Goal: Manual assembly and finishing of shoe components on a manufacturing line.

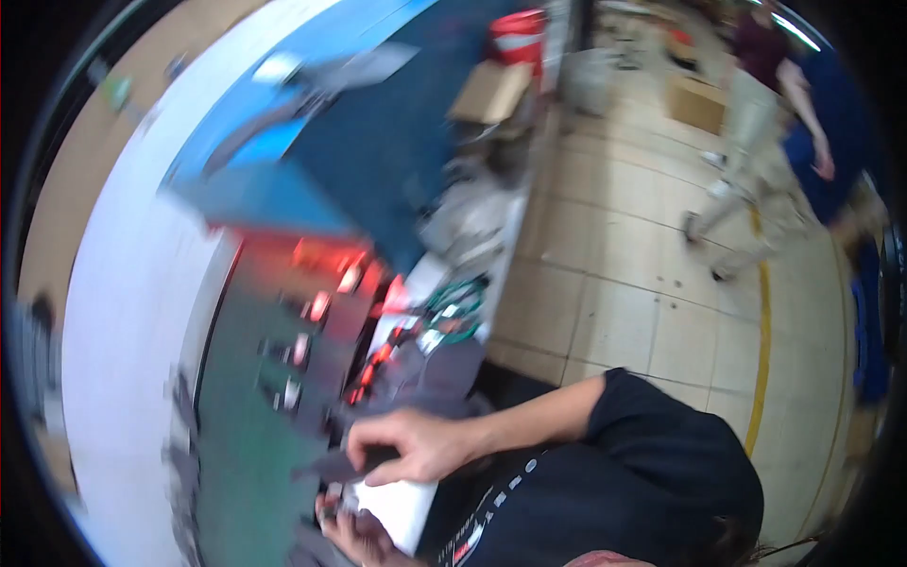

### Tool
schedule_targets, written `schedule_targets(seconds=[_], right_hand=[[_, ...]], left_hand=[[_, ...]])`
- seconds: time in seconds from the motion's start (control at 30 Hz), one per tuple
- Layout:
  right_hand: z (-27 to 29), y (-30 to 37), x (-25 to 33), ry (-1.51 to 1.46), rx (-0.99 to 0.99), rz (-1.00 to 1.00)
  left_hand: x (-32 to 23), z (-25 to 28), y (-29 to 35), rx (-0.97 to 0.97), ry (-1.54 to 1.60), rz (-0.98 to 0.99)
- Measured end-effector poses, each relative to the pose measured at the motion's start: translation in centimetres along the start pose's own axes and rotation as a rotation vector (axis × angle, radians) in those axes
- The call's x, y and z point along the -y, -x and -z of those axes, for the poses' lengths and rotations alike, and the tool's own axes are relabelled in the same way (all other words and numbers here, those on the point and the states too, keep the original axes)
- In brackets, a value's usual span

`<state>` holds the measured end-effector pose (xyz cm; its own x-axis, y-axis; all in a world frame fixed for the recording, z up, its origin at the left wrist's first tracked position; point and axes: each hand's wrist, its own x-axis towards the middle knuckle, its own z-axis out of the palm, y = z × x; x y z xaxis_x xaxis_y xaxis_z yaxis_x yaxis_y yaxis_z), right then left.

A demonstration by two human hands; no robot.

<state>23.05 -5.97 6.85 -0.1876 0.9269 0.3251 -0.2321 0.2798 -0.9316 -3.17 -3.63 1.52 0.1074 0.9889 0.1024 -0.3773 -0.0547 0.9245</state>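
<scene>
My right hand (pixel 413 448) reaches in over a white surface (pixel 404 507) in front of my body. Its fingers curve downward with the thumb apart from them, and nothing plain shows between. Just below it in the picture, close to the lower edge, my left hand (pixel 361 541) is partly cut off and blurred. Its fingers are closed around a small dark and silvery thing (pixel 331 501), too smeared to name. Grey shapes beside both hands are blurred as well.
Beyond my hands are red-lit fixtures (pixel 319 306) on a green work surface (pixel 255 378), green-handled tools (pixel 455 304), clear plastic bags (pixel 477 222) and an open cardboard box (pixel 491 92). A blue panel (pixel 274 194) stands at the left. Another person (pixel 756 123) is on the tiled floor (pixel 614 312).
</scene>
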Motion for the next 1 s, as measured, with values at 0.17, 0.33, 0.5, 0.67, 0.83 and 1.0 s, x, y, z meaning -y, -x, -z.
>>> schedule_targets(seconds=[0.17, 0.33, 0.5, 0.67, 0.83, 1.0], right_hand=[[0.7, 1.7, -0.6, 0.329, 0.009, -0.001], [-1.3, 1.5, -1.6, 0.455, 0.04, -0.019], [-3.0, 1.6, -2.7, 0.466, 0.143, 0.048], [-3.4, 1.6, -3.6, 0.457, 0.156, 0.034], [-3.4, 1.6, -3.8, 0.451, 0.16, -0.008], [-3.4, 1.5, -4.0, 0.427, 0.151, -0.014]], left_hand=[[1.3, -4.1, 1.5, -0.136, 0.117, 0.259], [1.7, -1.7, 2.1, -0.055, 0.231, 0.23], [1.2, -0.4, 3.1, 0.011, 0.231, 0.112], [1.4, 0.0, 3.2, 0.041, 0.264, 0.126], [1.5, 0.0, 3.2, 0.019, 0.276, 0.165], [1.6, 0.0, 3.0, 0.015, 0.265, 0.164]])
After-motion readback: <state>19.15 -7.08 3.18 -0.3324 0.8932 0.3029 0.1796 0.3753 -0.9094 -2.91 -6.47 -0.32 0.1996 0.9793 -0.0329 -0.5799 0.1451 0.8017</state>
